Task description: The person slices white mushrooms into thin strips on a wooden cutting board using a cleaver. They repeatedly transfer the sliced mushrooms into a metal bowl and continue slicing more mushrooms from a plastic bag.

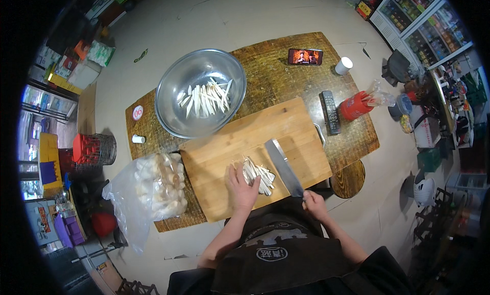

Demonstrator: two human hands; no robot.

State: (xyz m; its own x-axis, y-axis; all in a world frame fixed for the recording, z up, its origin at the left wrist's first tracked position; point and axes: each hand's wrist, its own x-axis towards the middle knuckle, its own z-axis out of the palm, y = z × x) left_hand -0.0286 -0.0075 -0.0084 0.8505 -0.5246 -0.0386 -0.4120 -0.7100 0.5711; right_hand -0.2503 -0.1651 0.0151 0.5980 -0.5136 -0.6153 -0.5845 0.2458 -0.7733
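On the wooden cutting board (229, 149), my left hand (243, 187) rests with spread fingers against a pile of thin white vegetable strips (260, 176). My right hand (314, 205) grips the handle of a cleaver (284, 168), whose wide blade lies over the board to the right of the pile, apart from it. More pale strips (206, 99) lie in a large steel bowl (172, 115) behind the board. Left of the board, a clear plastic bag (160, 184) holds many peeled white chunks. Whether my left fingers grip any strips cannot be told.
The patterned wooden table (264, 72) also bears a phone (305, 57), a white cup (343, 65), a remote control (330, 112), a red container with plastic in it (356, 105) and a small white cup (138, 138). A wooden stool (348, 180) stands at the right edge.
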